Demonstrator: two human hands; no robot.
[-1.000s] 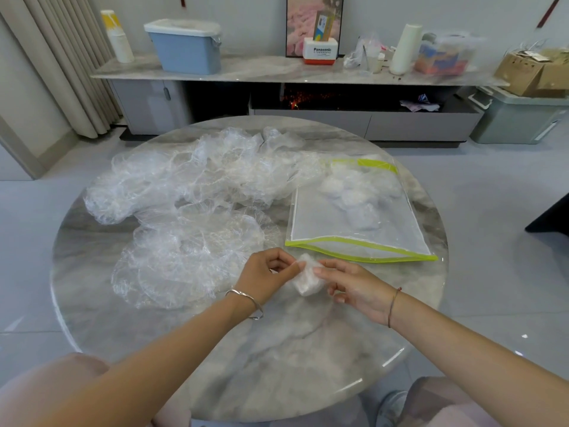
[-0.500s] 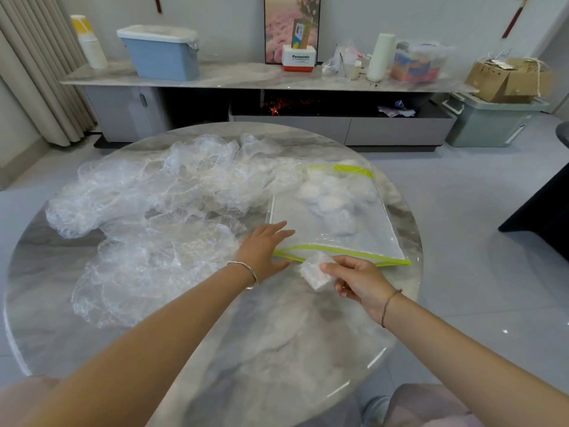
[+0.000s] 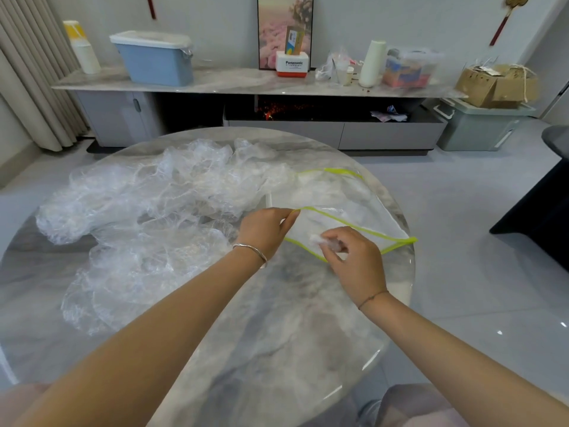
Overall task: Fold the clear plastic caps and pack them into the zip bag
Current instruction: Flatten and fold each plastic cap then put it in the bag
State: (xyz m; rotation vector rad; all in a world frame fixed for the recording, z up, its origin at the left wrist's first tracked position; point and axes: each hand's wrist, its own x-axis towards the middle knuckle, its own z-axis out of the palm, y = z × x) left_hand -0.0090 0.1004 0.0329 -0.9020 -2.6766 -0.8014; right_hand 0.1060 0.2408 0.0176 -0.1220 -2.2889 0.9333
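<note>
A folded cap [image 3: 317,239] is pinched in the curled fingers [image 3: 341,239] of the right hand [image 3: 354,260], right at the mouth of the bag [image 3: 366,218], whose upper green lip is pinched and held up by the left hand [image 3: 264,232]. Half a second earlier the mouth lay flat under an open left hand, and the cap was held just short of it. Folded caps [image 3: 311,192] are seen, blurred, deep in the bag, and loose caps [image 3: 147,217] are heaped on the surface [image 3: 277,318] to its left.
</note>
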